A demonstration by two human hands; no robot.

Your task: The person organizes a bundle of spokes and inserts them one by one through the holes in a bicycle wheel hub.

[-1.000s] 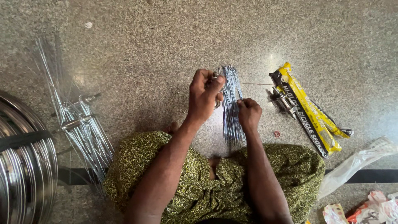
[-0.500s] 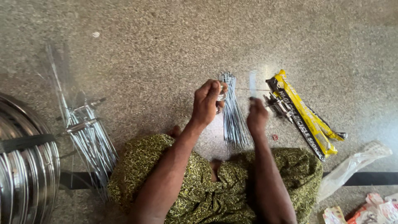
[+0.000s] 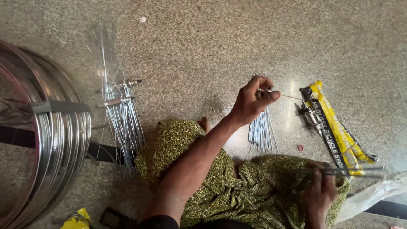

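Observation:
I sit on a speckled stone floor with a green patterned garment [image 3: 220, 186] over my knees. My left hand [image 3: 252, 101] pinches the top of an upright bundle of thin metal spokes [image 3: 260, 133], whose lower ends rest on the floor between my knees. One thin spoke [image 3: 292, 97] sticks out sideways from my fingertips. My right hand [image 3: 320, 193] is low at the right, over my knee, closed on a blurred thin spoke [image 3: 347, 171] that points right.
A stack of shiny metal wheel rims [image 3: 55, 140] bound with a strap fills the left. A hub with many loose spokes [image 3: 121, 114] lies beside it. Yellow-and-black long packets [image 3: 335, 127] and a clear plastic bag [image 3: 373, 193] lie at the right.
My right hand left the bundle and drew back down to the right, over my knee, with a spoke in it. My left hand stayed on the bundle's top.

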